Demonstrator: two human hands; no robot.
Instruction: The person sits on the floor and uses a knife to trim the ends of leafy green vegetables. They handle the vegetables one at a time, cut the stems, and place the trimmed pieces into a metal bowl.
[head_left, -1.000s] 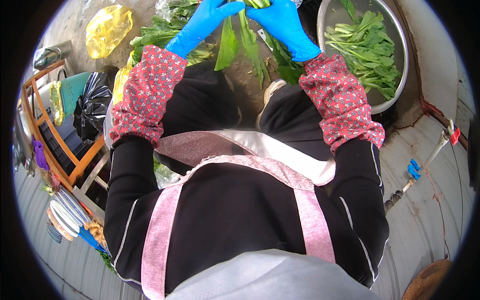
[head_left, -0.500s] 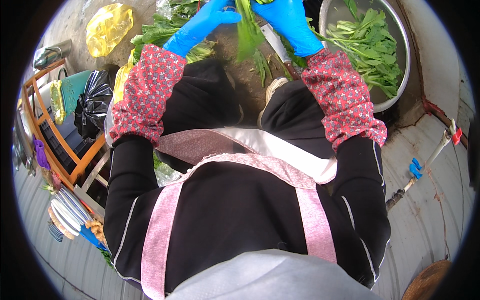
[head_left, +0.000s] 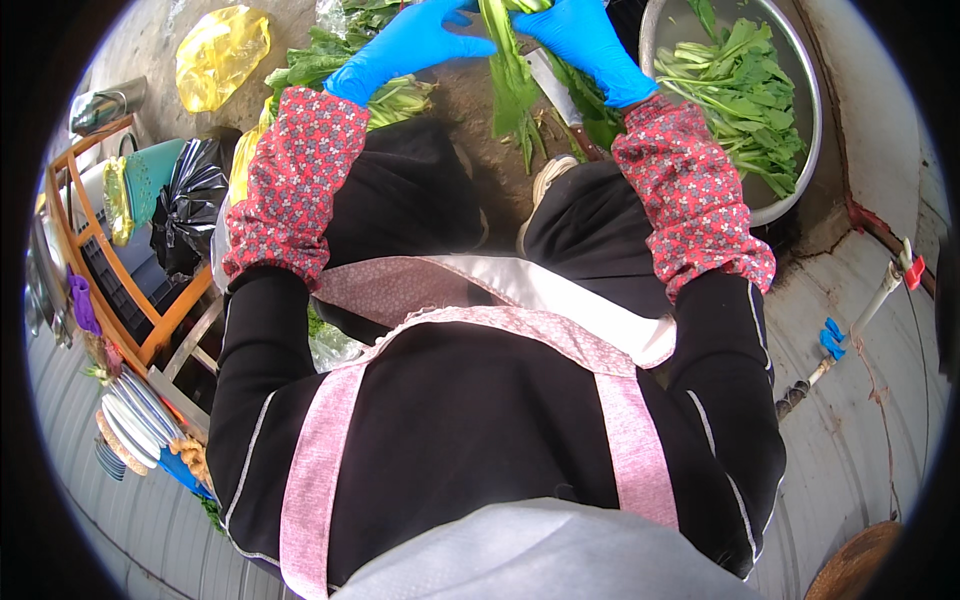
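At the top edge, my right hand (head_left: 582, 42) in a blue glove grips the upper end of a leafy green stalk (head_left: 512, 85), whose leaves hang down. My left hand (head_left: 412, 48), gloved alike, is just left of the stalk, with its thumb stretched toward it and apart from the fingers. Below my right hand, a knife (head_left: 552, 88) with a brown handle lies on the ground. Loose greens (head_left: 400, 100) lie under and beside my left hand. To the right, a large metal basin (head_left: 815, 130) contains more leafy greens (head_left: 745, 90).
A yellow plastic bag (head_left: 222, 58) lies at the far left. Nearer on the left are a black plastic bag (head_left: 190, 215), a teal basket (head_left: 152, 178) and an orange wooden frame (head_left: 150, 345). A pale pipe (head_left: 872, 300) stands out on the right. My knees flank the work spot.
The hanging greens have shifted slightly right and lower, over the loose leaves beside the knife. My left hand has moved a little right, its thumb still stretched out.
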